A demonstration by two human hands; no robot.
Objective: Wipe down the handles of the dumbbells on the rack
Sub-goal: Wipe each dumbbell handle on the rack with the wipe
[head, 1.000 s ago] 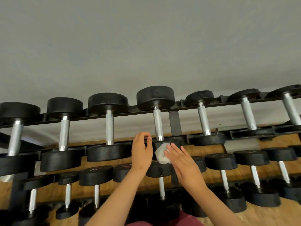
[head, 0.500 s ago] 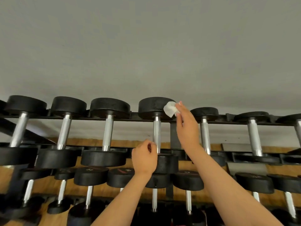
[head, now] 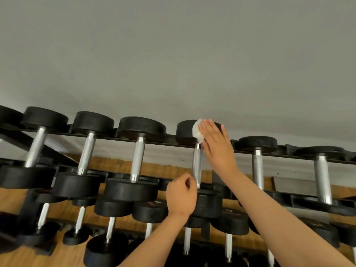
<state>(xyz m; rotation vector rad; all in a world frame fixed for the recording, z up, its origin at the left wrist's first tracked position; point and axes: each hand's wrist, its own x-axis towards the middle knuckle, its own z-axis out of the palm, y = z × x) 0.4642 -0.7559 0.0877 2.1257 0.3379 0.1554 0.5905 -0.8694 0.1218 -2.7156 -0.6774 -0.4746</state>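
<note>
Two hands: the right hand [head: 217, 147] lies flat with its fingers straight, pressing a white wipe [head: 197, 132]. The left hand [head: 181, 197] is curled at the 6 o'clock end of the handle [head: 196, 162]; I cannot tell whether it actually grips the bar.
Wipe: it sits on the far black head of the dumbbell [head: 185, 130], at the handle's 12 o'clock end, not on the steel.
Doing it well: I judge that the wipe should fold round the bar and run toward 6 o'clock in one firm stroke, with the left hand giving way near the end.
Rack: this dumbbell lies on the top tier of the rack [head: 171, 138], with lower rows toward 6 o'clock.
In the way: the neighbour dumbbell [head: 257, 170] at 3 o'clock stands near the right wrist, and the rail under the far head leaves little room for fingers.
</note>
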